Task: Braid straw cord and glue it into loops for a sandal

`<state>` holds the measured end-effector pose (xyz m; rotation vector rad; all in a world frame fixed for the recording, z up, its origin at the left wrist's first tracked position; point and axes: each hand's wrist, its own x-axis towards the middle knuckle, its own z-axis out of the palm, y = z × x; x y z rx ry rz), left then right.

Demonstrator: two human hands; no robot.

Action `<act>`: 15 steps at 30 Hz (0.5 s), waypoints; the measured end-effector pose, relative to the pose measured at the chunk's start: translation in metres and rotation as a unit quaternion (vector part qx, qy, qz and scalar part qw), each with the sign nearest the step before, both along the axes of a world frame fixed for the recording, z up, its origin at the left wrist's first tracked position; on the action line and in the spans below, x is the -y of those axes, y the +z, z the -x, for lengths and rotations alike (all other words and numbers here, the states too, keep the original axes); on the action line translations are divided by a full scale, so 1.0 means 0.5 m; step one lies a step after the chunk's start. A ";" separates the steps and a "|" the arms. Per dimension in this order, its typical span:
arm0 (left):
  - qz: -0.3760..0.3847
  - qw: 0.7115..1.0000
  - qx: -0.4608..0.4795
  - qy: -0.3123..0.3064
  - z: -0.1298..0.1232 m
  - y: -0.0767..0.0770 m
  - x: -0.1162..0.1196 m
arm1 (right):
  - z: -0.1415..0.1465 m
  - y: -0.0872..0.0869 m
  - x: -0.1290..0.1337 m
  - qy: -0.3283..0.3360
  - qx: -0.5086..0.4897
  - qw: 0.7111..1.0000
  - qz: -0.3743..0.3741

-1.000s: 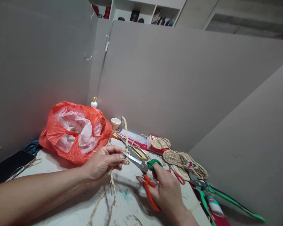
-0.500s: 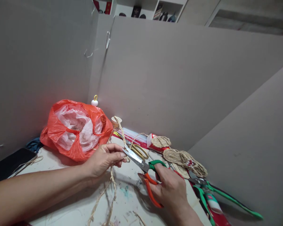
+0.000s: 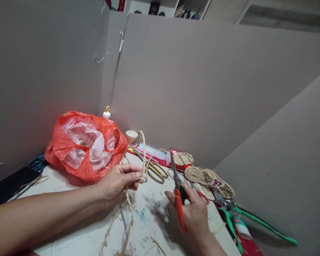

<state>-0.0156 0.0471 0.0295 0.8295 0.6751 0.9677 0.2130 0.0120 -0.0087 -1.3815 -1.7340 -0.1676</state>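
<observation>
Between the thumb and fingers of my left hand (image 3: 125, 179) is a pale braided straw cord (image 3: 144, 153). One part of it loops up above the fingers, and frayed strands (image 3: 129, 217) hang below toward the table. My right hand (image 3: 194, 208) is wrapped round the handles of orange-and-green scissors (image 3: 179, 199). Their blades point upward, apart from the cord, and look closed together. Gold-handled scissors (image 3: 157, 172) lie on the table just beyond my left fingertips.
A red plastic bag (image 3: 90, 153) lined with white plastic stands at the left beside a paper cup (image 3: 131, 136). Along the right edge lie coiled straw braids (image 3: 209, 181), green-handled pruners (image 3: 261, 220) and a small bottle (image 3: 241, 227). Grey panels (image 3: 189, 89) enclose the white table (image 3: 77, 227).
The scissors in my right hand have drawn back from the cord to the right and turned blades-up. The cord's upper part now curves over in a loop. My left hand stays put.
</observation>
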 end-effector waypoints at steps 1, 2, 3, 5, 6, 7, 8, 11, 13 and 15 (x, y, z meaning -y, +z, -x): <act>0.005 1.000 -0.004 -0.005 -0.002 -0.003 0.000 | 0.007 0.005 0.003 0.009 -0.044 0.999 0.025; 0.006 1.000 -0.009 -0.012 -0.003 -0.006 0.001 | 0.016 0.011 0.007 0.017 -0.094 0.994 0.054; 0.002 1.000 -0.015 -0.023 -0.004 -0.010 0.003 | 0.026 0.018 0.011 0.028 -0.151 0.984 0.089; -0.023 0.998 -0.034 -0.050 -0.007 -0.018 0.009 | 0.049 0.028 0.020 0.072 -0.277 0.944 0.166; -0.040 0.996 -0.047 -0.064 -0.008 -0.021 0.014 | 0.061 0.032 0.025 0.103 -0.331 0.916 0.200; -0.057 0.994 -0.059 -0.077 -0.009 -0.025 0.020 | 0.072 0.034 0.029 0.135 -0.375 0.889 0.226; -0.072 0.991 -0.070 -0.088 -0.010 -0.029 0.026 | 0.083 0.036 0.032 0.164 -0.408 0.865 0.243; -0.076 0.986 -0.086 -0.123 -0.014 -0.039 0.041 | 0.103 0.039 0.040 0.225 -0.455 0.823 0.255; -0.063 0.983 -0.094 -0.141 -0.017 -0.042 0.046 | 0.108 0.040 0.043 0.231 -0.462 0.820 0.246; -0.055 0.983 -0.102 -0.145 -0.019 -0.042 0.046 | 0.106 0.043 0.043 0.212 -0.466 0.827 0.232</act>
